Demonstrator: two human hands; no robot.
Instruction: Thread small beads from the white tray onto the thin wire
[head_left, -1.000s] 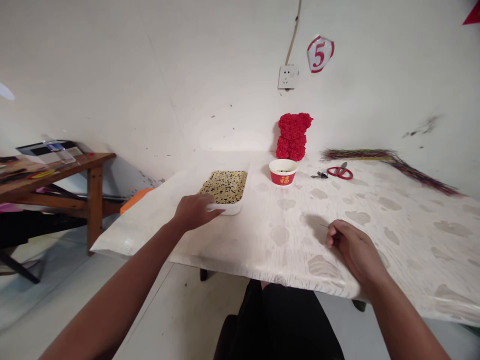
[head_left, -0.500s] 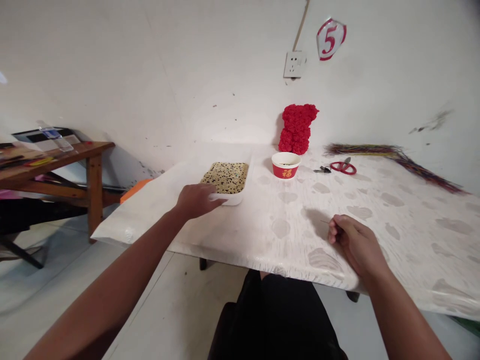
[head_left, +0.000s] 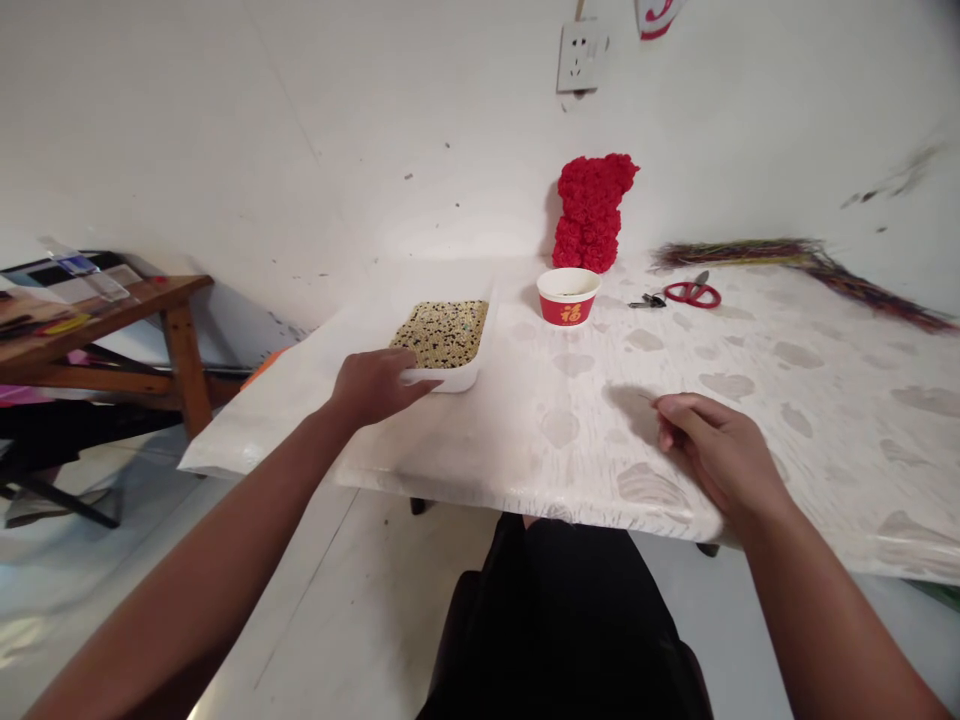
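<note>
**Left hand [head_left: 371,388] on the tray [head_left: 450,378], right hand [head_left: 720,450] pinching a wire [head_left: 645,397]**

At far left, a wooden bench [head_left: 169,300] stands apart from the worktop [head_left: 570,450], with a clear plastic packet [head_left: 86,285] and some flat items on its top. An orange object [head_left: 262,368] shows just past the worktop's left edge. The worktop has a white cover with a pale, leaf-like pattern.

The left hand is open, its fingers stretched out together and touching the near corner of the tray. This white tray sits toward the back of the worktop, filled with pale, black-flecked grains [head_left: 439,333]; what they are is too small to tell.

Right of the tray stands a red-and-white paper bowl [head_left: 568,296], just in front of a red rose bear [head_left: 592,213]. A power socket [head_left: 581,55] is set in the wall above the bear. Farther right lie a small metal clip [head_left: 646,301], red-handled scissors [head_left: 694,293] and a long bundle of coloured strands [head_left: 802,270].

Near the front of the worktop, well apart from the tray, the right hand has its fingers curled, with the thin wire sticking out from between them.
</note>
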